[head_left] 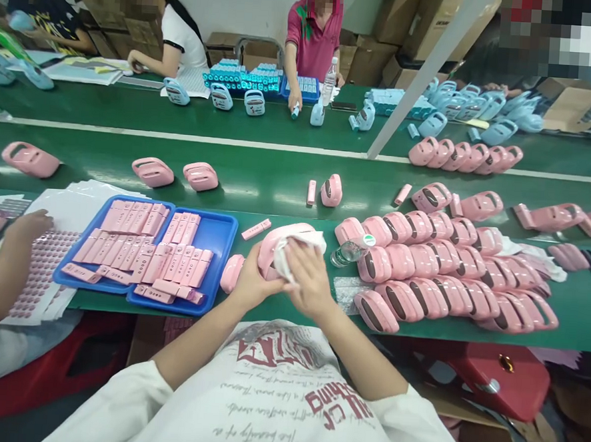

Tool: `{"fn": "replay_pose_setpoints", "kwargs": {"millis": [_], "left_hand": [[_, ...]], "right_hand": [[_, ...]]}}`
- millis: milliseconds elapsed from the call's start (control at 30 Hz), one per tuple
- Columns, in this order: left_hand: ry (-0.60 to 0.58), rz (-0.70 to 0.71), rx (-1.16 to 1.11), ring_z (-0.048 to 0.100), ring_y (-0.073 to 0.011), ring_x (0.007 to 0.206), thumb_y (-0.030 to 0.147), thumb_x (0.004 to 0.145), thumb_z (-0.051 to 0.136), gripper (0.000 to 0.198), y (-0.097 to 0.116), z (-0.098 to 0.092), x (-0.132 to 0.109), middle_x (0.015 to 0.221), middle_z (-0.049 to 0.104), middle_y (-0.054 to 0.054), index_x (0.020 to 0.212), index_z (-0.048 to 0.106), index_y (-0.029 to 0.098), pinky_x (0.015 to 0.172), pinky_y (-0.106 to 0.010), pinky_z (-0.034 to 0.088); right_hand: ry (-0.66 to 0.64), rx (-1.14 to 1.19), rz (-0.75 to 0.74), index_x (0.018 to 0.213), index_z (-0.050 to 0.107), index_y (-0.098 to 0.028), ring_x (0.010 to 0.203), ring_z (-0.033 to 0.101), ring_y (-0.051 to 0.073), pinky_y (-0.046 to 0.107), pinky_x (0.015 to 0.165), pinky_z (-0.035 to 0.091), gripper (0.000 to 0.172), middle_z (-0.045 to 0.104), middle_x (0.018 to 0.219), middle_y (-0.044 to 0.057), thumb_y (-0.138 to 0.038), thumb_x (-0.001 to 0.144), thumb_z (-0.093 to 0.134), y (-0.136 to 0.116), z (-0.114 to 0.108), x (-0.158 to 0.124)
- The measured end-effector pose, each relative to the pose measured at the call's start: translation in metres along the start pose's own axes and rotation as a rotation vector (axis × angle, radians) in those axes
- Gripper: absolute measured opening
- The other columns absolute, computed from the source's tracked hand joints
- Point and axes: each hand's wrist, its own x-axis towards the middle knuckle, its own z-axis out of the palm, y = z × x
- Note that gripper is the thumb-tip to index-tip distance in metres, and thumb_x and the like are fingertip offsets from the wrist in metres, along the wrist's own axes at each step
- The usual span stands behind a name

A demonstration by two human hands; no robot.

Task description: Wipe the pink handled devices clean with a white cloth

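My left hand point(252, 280) is closed round a rounded pink plastic device point(270, 247), held up just above the green bench. My right hand point(311, 275) presses a white cloth point(284, 259) against its right side, covering part of the device. Beside my left wrist rests another pink device point(231, 273). A loose pink bar-shaped piece point(256, 229) lies a little beyond it. To the left, two blue trays point(227, 243) hold many such pink bars. Rows of similar pink devices point(413, 260) stand to the right of my hands.
A clear plastic bottle point(347, 252) lies near the rows. Several pink devices point(201, 176) sit on the belt point(269, 159) ahead. A co-worker's hand point(31, 223) is over sticker sheets point(47, 272) at left. Other people sit across, among blue devices point(255, 102). A slanted pole point(413, 95) rises ahead.
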Motion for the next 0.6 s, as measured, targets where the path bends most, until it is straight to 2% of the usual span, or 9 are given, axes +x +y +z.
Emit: {"fn": "replay_pose_setpoints", "kwargs": {"millis": [67,133,267,333,400,467,533,600], "left_hand": [[-0.009,0.002,0.0,0.062,-0.0301,0.109,0.028,0.047,0.088,0.079,0.004,0.0,-0.002,0.117,0.065,-0.01,0.117,0.053,0.016,0.095,-0.042,0.05],[-0.013,-0.005,0.0,0.062,-0.0303,0.109,0.027,0.046,0.087,0.079,0.005,0.001,-0.003,0.116,0.065,-0.01,0.117,0.053,0.016,0.095,-0.041,0.049],[-0.037,-0.02,0.017,0.063,-0.0305,0.106,0.022,0.045,0.086,0.072,0.006,-0.001,-0.004,0.111,0.067,-0.01,0.111,0.057,0.017,0.094,-0.041,0.05],[-0.07,-0.03,0.02,0.062,-0.0306,0.106,0.021,0.046,0.086,0.075,0.012,-0.004,-0.006,0.113,0.066,-0.009,0.115,0.055,0.017,0.095,-0.042,0.05],[-0.115,-0.023,-0.01,0.062,-0.0297,0.109,0.023,0.049,0.086,0.078,0.019,-0.007,-0.009,0.117,0.065,-0.009,0.12,0.053,0.018,0.095,-0.041,0.051],[-0.154,0.016,-0.049,0.061,-0.0282,0.112,0.023,0.054,0.085,0.078,0.027,-0.009,-0.012,0.122,0.063,-0.009,0.124,0.051,0.019,0.095,-0.039,0.051],[-0.184,0.053,-0.09,0.06,-0.0284,0.113,0.023,0.055,0.084,0.078,0.034,-0.009,-0.013,0.123,0.063,-0.01,0.126,0.051,0.018,0.096,-0.039,0.051],[-0.243,0.055,-0.132,0.06,-0.0297,0.114,0.023,0.057,0.083,0.077,0.04,-0.008,-0.012,0.122,0.064,-0.011,0.127,0.052,0.017,0.096,-0.041,0.051]], "right_hand": [[0.068,-0.008,0.067,0.152,0.024,-0.018,0.138,0.041,0.026,0.048,0.114,0.029,0.059,0.053,0.141,0.015,-0.044,0.099,0.022,0.005,-0.003,-0.003],[0.093,-0.004,0.088,0.151,0.025,-0.018,0.139,0.039,0.027,0.051,0.116,0.026,0.058,0.052,0.141,0.015,-0.043,0.099,0.023,0.002,-0.002,-0.005],[-0.013,0.007,-0.092,0.146,0.039,-0.026,0.134,0.047,0.025,0.045,0.119,0.019,0.054,0.06,0.134,0.008,-0.048,0.097,0.033,-0.003,-0.002,-0.007],[0.029,-0.005,-0.084,0.149,0.033,-0.027,0.137,0.042,0.024,0.045,0.119,0.021,0.055,0.056,0.138,0.008,-0.048,0.097,0.032,0.004,-0.004,-0.01],[0.117,0.06,0.064,0.153,0.02,-0.025,0.143,0.032,0.026,0.049,0.118,0.023,0.059,0.045,0.148,0.011,-0.048,0.098,0.028,0.011,-0.006,-0.013],[0.178,0.221,0.276,0.154,0.013,-0.022,0.143,0.031,0.025,0.048,0.115,0.03,0.061,0.037,0.153,0.013,-0.048,0.099,0.021,0.011,-0.006,-0.016],[0.217,0.406,0.445,0.154,0.014,-0.022,0.14,0.037,0.024,0.044,0.112,0.036,0.061,0.038,0.152,0.013,-0.049,0.099,0.015,0.003,-0.006,-0.016],[0.252,0.548,0.519,0.152,0.021,-0.024,0.138,0.04,0.023,0.042,0.112,0.038,0.06,0.043,0.15,0.011,-0.051,0.098,0.016,-0.009,-0.009,-0.013]]}}
